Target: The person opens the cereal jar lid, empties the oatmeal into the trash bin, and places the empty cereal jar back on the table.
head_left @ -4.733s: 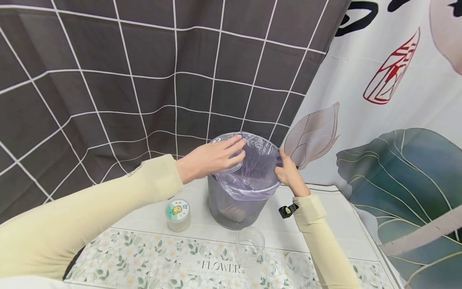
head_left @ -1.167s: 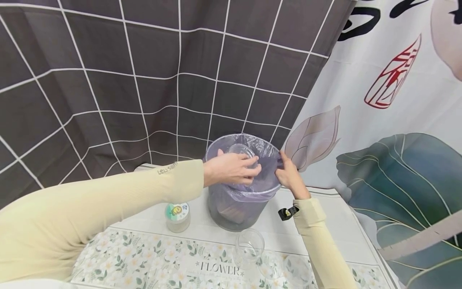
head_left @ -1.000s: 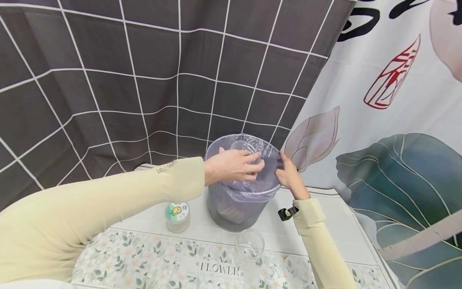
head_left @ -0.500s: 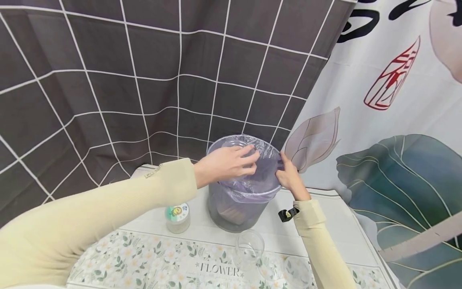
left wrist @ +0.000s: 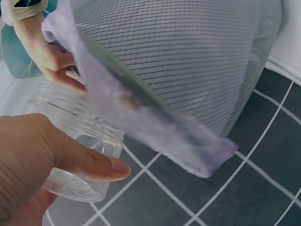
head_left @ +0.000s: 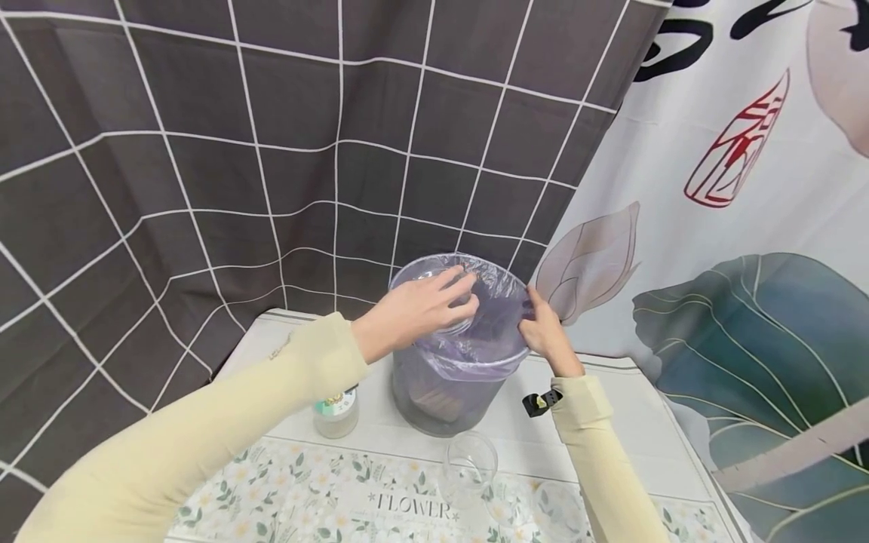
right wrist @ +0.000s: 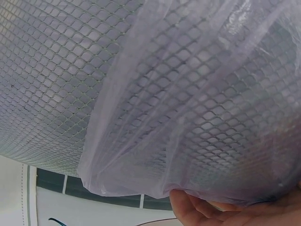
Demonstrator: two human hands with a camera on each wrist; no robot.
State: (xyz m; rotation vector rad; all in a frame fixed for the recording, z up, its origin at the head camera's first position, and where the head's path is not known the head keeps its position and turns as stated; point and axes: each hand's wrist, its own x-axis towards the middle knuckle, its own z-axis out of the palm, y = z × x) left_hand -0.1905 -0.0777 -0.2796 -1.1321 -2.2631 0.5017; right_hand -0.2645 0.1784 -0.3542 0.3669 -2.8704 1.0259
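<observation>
My left hand point(head_left: 424, 309) holds a clear plastic jar point(left wrist: 77, 186) over the mouth of a mesh wastebasket point(head_left: 434, 400). In the left wrist view my thumb lies across the jar's side, with its threaded neck beyond. The wastebasket is lined with a thin purple bag point(head_left: 468, 369) folded over its rim. On the right side, my right hand point(head_left: 543, 329) grips the rim; its fingertips press the bag's edge in the right wrist view. In the head view, my left hand covers most of the held jar.
A round tub point(head_left: 336, 418) with a green and white lid stands left of the wastebasket, partly behind my left sleeve. In front sits another clear container point(head_left: 470, 460), with a clear round lid point(head_left: 558, 509) on the flowered mat point(head_left: 312, 490). Dark gridded cloth point(head_left: 271, 90) hangs behind.
My left hand turned and moved right over the wastebasket with the jar, then drew back left to about its first position. My right hand has stayed on the rim.
</observation>
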